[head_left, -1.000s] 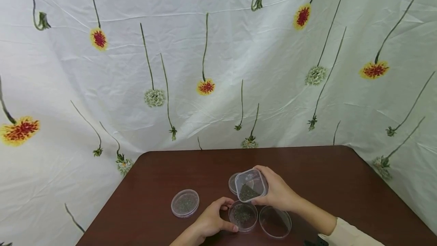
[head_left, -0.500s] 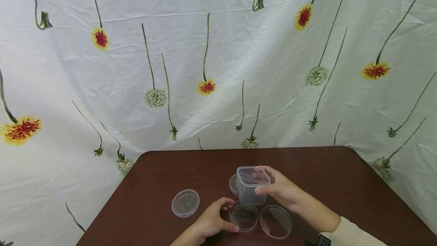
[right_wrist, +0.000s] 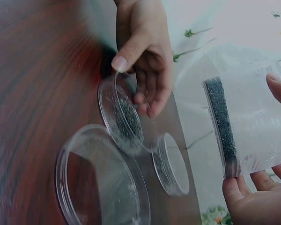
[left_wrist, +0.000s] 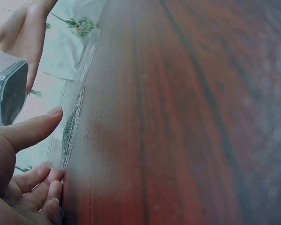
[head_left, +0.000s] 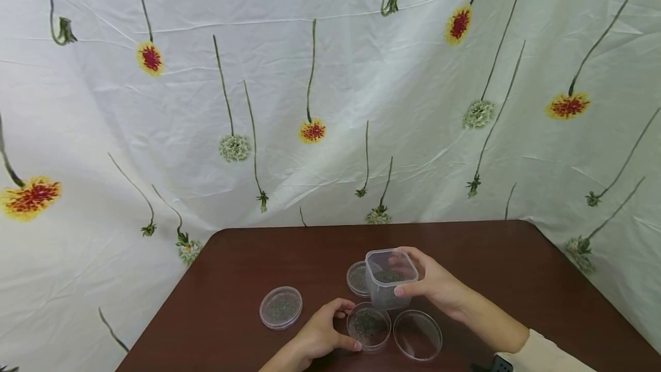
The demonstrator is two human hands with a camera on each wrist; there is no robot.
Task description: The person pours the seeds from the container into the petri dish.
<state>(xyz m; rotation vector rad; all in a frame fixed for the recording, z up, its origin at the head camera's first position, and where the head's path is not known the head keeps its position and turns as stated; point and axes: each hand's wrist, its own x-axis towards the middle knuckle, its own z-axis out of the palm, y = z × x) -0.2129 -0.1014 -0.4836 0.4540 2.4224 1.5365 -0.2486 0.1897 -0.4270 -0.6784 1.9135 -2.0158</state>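
Note:
My left hand (head_left: 321, 330) grips the sides of a round clear petri dish (head_left: 368, 328) on the table, thumb at the near edge and fingers at the far edge. Dark granules lie in this dish; the right wrist view shows them heaped across its bottom. Just behind and above it, my right hand (head_left: 432, 285) holds a square clear plastic tub (head_left: 386, 296) by its side, nearly upright. A layer of dark granules (right_wrist: 220, 119) covers the tub's bottom. The tub partly hides a second petri dish (head_left: 356, 278) behind it.
A clear round dish or lid (head_left: 417, 335) with no granules visible lies right of the gripped dish, close against it. Farther left stands another petri dish (head_left: 280, 307) with granules. The brown table (head_left: 289, 245) ends before a flowered white cloth (head_left: 330, 90).
My right hand has tipped the tub from tilted over the gripped dish back to nearly upright, and drawn it slightly right. More granules show in the dish. The left hand has stayed put.

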